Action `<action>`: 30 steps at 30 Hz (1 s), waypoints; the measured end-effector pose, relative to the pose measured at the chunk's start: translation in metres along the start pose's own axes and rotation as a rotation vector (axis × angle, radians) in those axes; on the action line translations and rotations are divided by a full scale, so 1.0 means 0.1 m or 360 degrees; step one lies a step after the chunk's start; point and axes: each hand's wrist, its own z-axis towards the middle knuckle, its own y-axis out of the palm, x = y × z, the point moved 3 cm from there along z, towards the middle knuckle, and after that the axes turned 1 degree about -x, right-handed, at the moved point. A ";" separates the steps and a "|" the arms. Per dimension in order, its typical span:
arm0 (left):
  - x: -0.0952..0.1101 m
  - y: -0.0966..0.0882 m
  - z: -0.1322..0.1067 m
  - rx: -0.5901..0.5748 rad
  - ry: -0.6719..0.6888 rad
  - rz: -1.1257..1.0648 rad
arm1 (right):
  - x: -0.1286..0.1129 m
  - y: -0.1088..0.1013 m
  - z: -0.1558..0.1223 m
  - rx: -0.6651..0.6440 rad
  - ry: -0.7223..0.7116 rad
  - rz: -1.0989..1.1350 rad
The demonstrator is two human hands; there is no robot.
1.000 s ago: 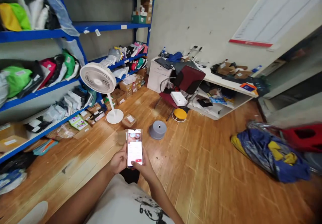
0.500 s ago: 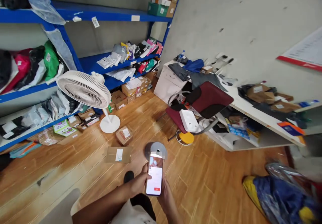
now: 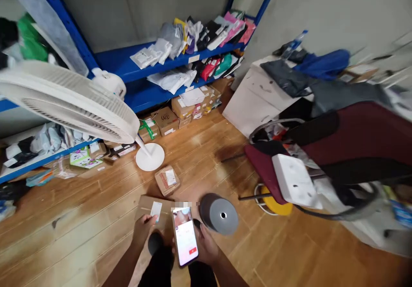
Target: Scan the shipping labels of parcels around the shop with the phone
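Observation:
My right hand (image 3: 207, 245) grips a smartphone (image 3: 186, 237) from its right side. The lit screen has a picture at the top and a red button near the bottom. Off to the phone's left is my left hand (image 3: 143, 229), fingers curled together and no object visible in them. Its fingertips overlap the lower edge of a white label (image 3: 156, 210) on a flat cardboard box (image 3: 144, 202) in my view; I cannot tell whether they touch. My feet and dark-clad legs are below. A dark grey cylinder with a round top (image 3: 222, 215) stands beside the phone.
A small taped carton (image 3: 167, 180) lies on the wooden floor beyond the flat box. The white standing fan (image 3: 149, 156) is at left. Blue shelves (image 3: 119, 70) hold many parcels. At right are a maroon chair (image 3: 363, 141) bearing a white box (image 3: 294, 179) and a cluttered desk (image 3: 254, 93).
My left hand has come off the phone and moved left towards the flat box's label. My right hand still holds the phone. The view has shifted closer and downward.

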 end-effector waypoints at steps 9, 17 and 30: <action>-1.57 0.89 3.07 -0.0020 0.0323 0.0732 | -0.26 -2.88 1.02 0.0184 -0.0075 -0.0156; -1.92 1.31 4.46 -0.0514 0.1296 0.0915 | -0.11 -4.58 1.26 0.0265 -0.0226 -0.0305; -2.12 3.31 2.57 -0.1082 0.0697 0.0297 | -0.34 -4.48 1.34 0.0594 -0.0481 -0.0404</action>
